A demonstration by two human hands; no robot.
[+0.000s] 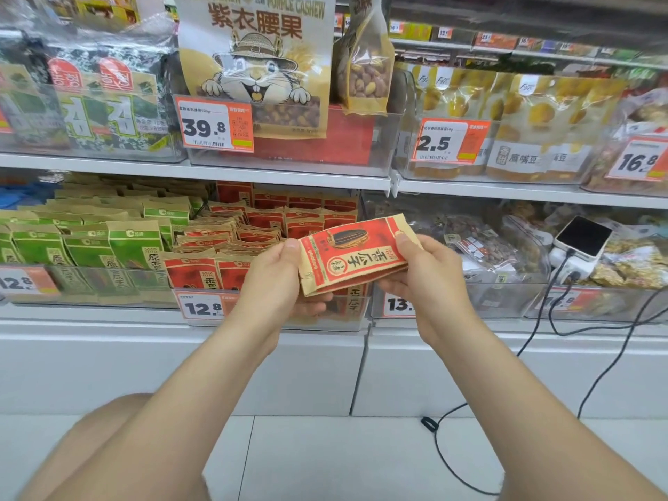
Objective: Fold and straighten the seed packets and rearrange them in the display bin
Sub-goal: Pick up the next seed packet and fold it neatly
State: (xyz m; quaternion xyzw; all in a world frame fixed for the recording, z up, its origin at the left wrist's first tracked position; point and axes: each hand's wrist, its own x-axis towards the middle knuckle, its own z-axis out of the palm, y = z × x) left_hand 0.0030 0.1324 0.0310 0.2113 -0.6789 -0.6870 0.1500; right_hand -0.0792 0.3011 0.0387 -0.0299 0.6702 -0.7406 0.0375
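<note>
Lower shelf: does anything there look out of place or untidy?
Yes. A white phone lies on the snack bags at the right, with black cables hanging to the floor. The red seed packets in the middle lean unevenly. One packet is held out in front.

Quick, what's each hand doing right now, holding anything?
Left hand: grips the left end of the red seed packet.
Right hand: grips the same packet's right end.
</note>
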